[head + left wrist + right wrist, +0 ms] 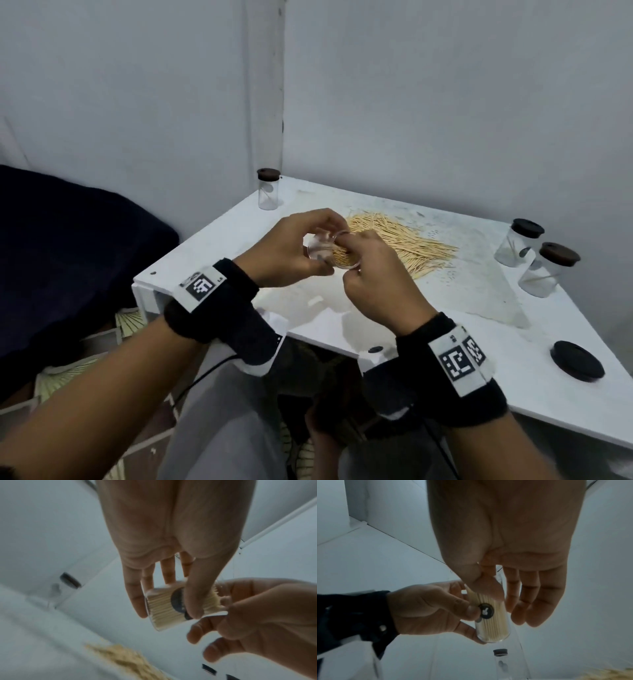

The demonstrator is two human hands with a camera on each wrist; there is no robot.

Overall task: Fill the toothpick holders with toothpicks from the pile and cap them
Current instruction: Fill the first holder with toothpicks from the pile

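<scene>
Above the table's [428, 346] near edge, left hand [291, 250] grips the tilted, nearly full holder [329, 253] while right hand [373, 274] pinches toothpicks [488, 601] at its mouth, where crowding could spill some.

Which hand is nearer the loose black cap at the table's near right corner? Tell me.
Right. The right hand is nearer the loose black cap; the left hand, gripping the holder, lies farther left.

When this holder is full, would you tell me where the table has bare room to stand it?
Bare table lies along the near edge, between the hands and the loose black cap, and also left of the toothpick pile, toward the capped holder in the far corner. The right side is crowded: two capped holders stand close together beside the pile.
</scene>
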